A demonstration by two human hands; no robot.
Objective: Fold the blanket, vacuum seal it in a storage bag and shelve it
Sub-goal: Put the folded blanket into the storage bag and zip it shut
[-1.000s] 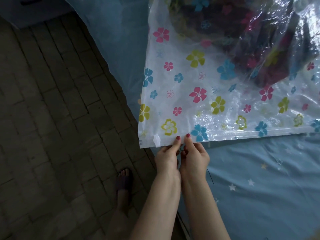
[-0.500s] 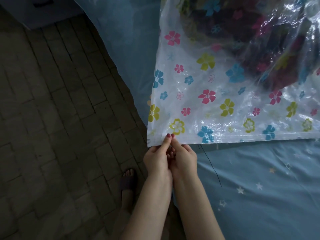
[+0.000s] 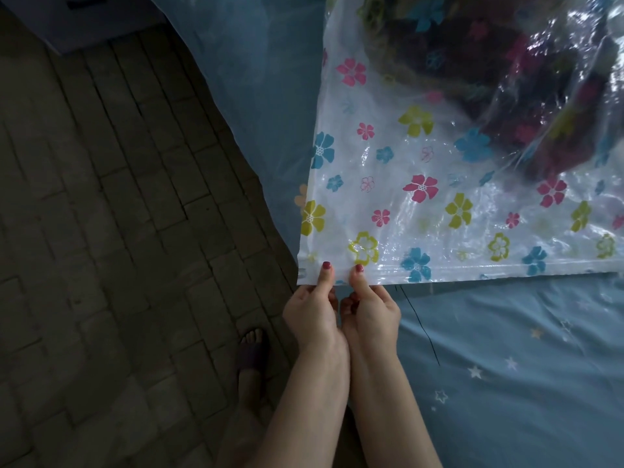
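Note:
A clear storage bag (image 3: 439,184) printed with pink, blue and yellow flowers lies on the bed. The dark folded blanket (image 3: 499,72) shows through the plastic at its far end. My left hand (image 3: 312,309) pinches the bag's near zip edge close to its left corner, thumb on top. My right hand (image 3: 368,309) pinches the same edge right beside it. The two hands nearly touch each other.
The bed (image 3: 506,366) wears a light blue sheet with small stars and fills the right side. A dark tiled floor (image 3: 101,231) lies to the left. My foot in a slipper (image 3: 251,352) stands beside the bed. A pale cabinet (image 3: 67,15) sits at the top left.
Both hands slid left along the zip edge toward the bag's corner and are now a little apart. The view drifted, so the bag sits further right.

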